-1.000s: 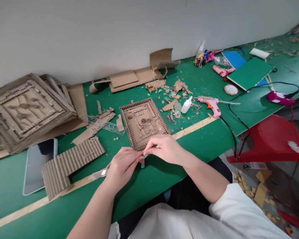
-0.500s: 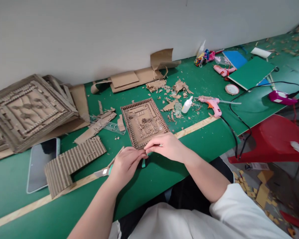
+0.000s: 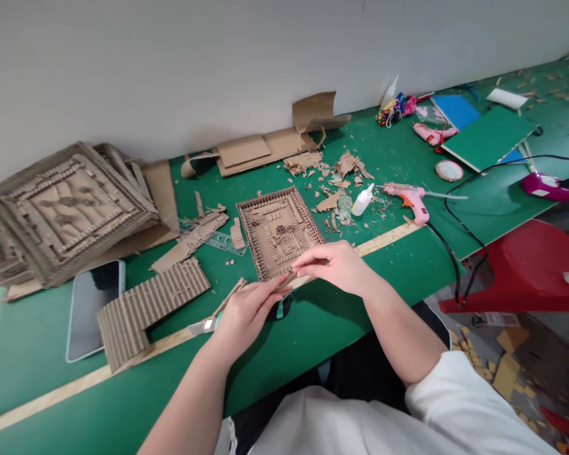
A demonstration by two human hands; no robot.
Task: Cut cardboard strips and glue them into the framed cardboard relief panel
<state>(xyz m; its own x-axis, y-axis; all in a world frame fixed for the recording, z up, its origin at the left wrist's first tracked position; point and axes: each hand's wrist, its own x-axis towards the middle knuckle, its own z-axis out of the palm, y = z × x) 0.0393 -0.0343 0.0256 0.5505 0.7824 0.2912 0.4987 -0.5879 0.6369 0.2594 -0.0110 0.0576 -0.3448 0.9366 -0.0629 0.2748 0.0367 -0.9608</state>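
A shallow cardboard tray (image 3: pixel 252 249) with ridged walls and raised cardboard pieces inside lies on the green table. At its near edge, my left hand (image 3: pixel 252 311) is closed, fingers stretched forward, on a thin cardboard strip (image 3: pixel 288 283). My right hand (image 3: pixel 339 265) pinches at the same strip from the other side, its fingertips close to the tray's near corner. Much of the strip is hidden by my fingers. Partly under my left hand lies a utility knife (image 3: pixel 203 326) with a turquoise handle. A corrugated cardboard piece (image 3: pixel 156 306) lies to the left.
A phone or tablet (image 3: pixel 92 309) and stacked cardboard trays (image 3: pixel 71 208) sit left. Beyond the tray are a clear ruler (image 3: pixel 222 242) and torn scraps (image 3: pixel 351 165). To the right stand a white glue bottle (image 3: pixel 363 201) and a corded pink glue gun (image 3: pixel 415 201); a red chair (image 3: pixel 526 265) is beside the table.
My right hand has moved slightly away from my left, and more of the cardboard strip shows between them. The whole view has shifted a little. The tray stays in place.
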